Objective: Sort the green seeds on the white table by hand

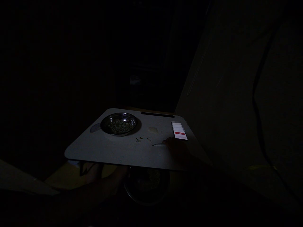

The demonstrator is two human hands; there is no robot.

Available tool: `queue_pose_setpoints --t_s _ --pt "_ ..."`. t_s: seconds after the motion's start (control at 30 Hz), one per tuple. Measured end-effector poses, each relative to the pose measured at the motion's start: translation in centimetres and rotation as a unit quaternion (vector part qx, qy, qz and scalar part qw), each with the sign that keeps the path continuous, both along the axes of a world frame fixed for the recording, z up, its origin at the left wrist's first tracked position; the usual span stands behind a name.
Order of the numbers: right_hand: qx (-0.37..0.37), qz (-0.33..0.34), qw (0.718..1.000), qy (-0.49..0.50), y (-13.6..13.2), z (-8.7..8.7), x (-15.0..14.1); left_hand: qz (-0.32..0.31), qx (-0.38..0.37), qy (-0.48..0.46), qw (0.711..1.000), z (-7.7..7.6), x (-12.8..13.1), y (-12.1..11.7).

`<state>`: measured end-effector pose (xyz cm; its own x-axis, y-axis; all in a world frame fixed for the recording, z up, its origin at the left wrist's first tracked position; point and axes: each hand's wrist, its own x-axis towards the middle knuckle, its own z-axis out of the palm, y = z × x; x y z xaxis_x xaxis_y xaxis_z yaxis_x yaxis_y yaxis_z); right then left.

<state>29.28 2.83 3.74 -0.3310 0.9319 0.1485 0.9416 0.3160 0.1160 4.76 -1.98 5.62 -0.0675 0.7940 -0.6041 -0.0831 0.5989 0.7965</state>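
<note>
One pale, flat counter [106,151] with rounded corners and a single dark slot [157,114] along its far edge takes up the middle of a very dark room. There are two round, shiny metal bowls. The lower metal bowl [144,202] sits below the counter's near edge, with a dim greenish mass [154,177] inside; the upper metal bowl [119,135] rests on the counter's far left part, its bottom covered with small greenish-brown pieces [120,126].

Two hands are in view. The left hand [121,173] reaches in from the lower left, under the near edge, at the lower bowl's rim; how far its fingers are open cannot be told. The right hand [174,145] comes from the lower right, low over the counter, fingers closed around one slim, pale, pointed tool [158,145] that points left.

One phone with a lit white screen and red bar [180,134] lies just beyond that hand. One thin, pale patch [152,130] lies between phone and upper bowl, and two small clusters of loose bits [139,139] lie nearer.
</note>
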Motion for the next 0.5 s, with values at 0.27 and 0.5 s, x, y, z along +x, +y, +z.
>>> queue_pose_setpoints --t_s 0.27,0.5 --pt "-0.021 0.041 0.999 0.006 -0.6 1.8 -2.0 -0.005 -0.048 -0.043 0.998 1.5 0.4 -0.2" --pt "-0.056 0.048 0.997 0.017 -1.7 3.2 -4.0 0.021 0.005 0.014 1.000 -0.4 0.1 0.1"
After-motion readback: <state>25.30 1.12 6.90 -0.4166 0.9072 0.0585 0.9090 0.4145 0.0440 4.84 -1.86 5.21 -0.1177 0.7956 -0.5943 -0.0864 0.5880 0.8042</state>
